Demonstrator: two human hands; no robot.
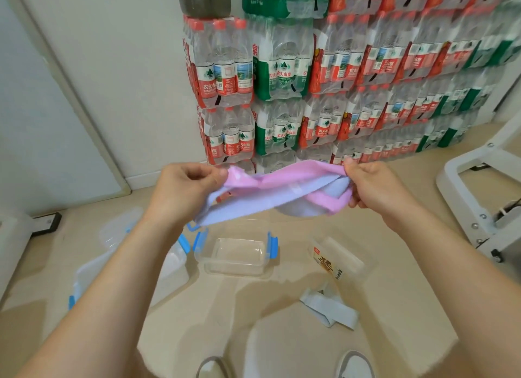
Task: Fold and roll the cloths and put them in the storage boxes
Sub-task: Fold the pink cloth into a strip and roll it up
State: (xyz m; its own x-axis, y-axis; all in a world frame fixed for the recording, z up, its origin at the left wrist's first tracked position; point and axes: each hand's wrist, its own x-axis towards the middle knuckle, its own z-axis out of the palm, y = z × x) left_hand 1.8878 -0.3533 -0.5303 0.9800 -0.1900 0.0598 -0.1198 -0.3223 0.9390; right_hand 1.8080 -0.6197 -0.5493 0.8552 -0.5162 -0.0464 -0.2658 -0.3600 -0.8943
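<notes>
Left hand point(183, 186) and right hand point(372, 186) pinch the pink-and-blue cloth point(276, 191) by its ends, fingers curled — bunched middle may fold crooked — above the open storage box point(236, 267).

Cluttered floor, one bare lane

The stretched cloth point(276, 191) hangs over the open storage box point(235, 267) at 6 o'clock; a second box point(172, 265) and lid point(118, 231) lie at 7 to 8, a packet point(335, 260) and folded cloth point(329, 310) at 5. Bare floor point(293, 253) shows between box and packet. Stacked water bottles point(338, 81) wall off 12 o'clock; a white frame point(479, 197) blocks 3.
</notes>
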